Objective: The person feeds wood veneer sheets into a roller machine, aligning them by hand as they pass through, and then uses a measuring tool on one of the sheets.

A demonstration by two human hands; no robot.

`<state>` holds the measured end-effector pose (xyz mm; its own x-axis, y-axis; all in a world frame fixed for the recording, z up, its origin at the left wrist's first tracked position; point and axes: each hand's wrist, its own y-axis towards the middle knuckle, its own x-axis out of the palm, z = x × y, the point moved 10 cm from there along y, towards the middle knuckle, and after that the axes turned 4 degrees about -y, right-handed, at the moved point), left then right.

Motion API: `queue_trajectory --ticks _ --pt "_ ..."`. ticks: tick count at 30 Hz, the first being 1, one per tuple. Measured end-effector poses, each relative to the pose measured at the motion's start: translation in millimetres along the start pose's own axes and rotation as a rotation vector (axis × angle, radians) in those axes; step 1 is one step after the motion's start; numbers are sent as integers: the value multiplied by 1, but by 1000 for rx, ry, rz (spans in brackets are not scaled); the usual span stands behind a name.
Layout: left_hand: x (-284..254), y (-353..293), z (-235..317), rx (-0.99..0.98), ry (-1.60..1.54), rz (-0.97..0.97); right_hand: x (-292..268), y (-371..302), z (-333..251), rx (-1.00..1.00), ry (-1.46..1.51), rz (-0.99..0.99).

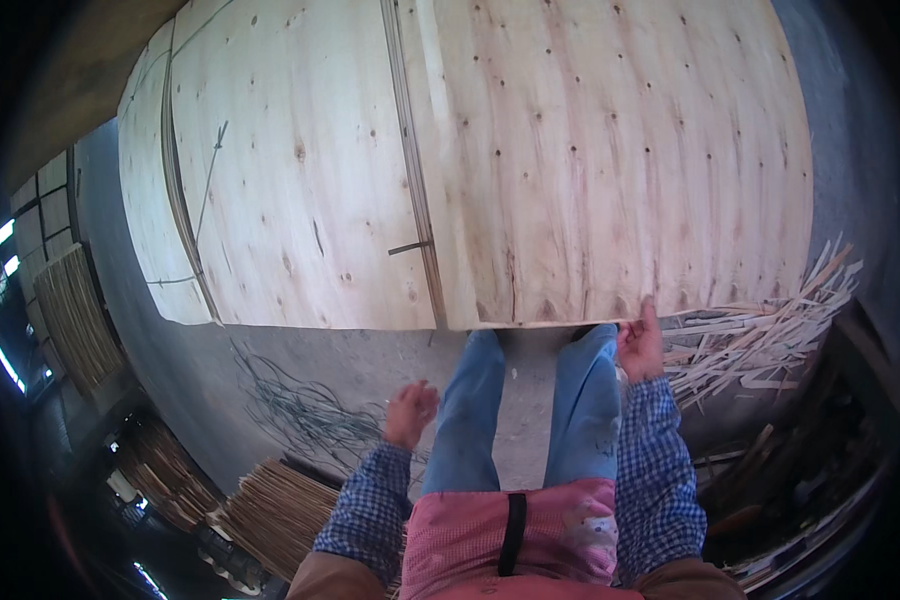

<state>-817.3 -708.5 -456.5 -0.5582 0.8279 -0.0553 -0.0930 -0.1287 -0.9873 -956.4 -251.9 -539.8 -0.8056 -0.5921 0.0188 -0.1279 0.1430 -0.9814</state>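
Observation:
A wide, pale wood veneer sheet [610, 180] with rows of dark knots lies on top of the right-hand stack. At its near edge, my right hand [642, 345] is closed on the sheet, thumb on the upper face and the other fingers underneath, partly hidden. My left hand [410, 413] hangs free in front of my left leg, short of the stacks. Its fingers are loosely curled and apart, with nothing visible in them. Just left of the sheet stands another stack of veneer [300, 180], with a dark cord [210, 170] lying across its top.
A narrower veneer stack [145, 200] stands at far left. Loose green strapping [305, 405] is tangled on the grey floor [525, 400]. Splintered wood strips [770, 340] are heaped at right. Brown veneer stacks [275, 510] stand at lower left, and dark clutter [800, 480] lies at lower right.

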Motion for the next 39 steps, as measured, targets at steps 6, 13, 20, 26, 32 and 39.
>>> queue_trajectory --ticks 6,13,20,26,32,39 --pt "172 -5 139 105 -197 -653 72 -103 -52 -100 112 -346" --pt "233 -43 161 277 -51 -511 52 -63 -35 77 111 -512" --pt "239 -85 151 303 -44 -421 21 -62 -45 -19 113 -455" --pt "157 -69 45 132 -25 -346 -68 -77 17 35 156 -607" --pt "14 -92 -64 44 -116 -479 -167 -157 159 109 144 -333" --pt "-18 -253 -32 306 -267 -547 -233 -250 325 230 194 -122"
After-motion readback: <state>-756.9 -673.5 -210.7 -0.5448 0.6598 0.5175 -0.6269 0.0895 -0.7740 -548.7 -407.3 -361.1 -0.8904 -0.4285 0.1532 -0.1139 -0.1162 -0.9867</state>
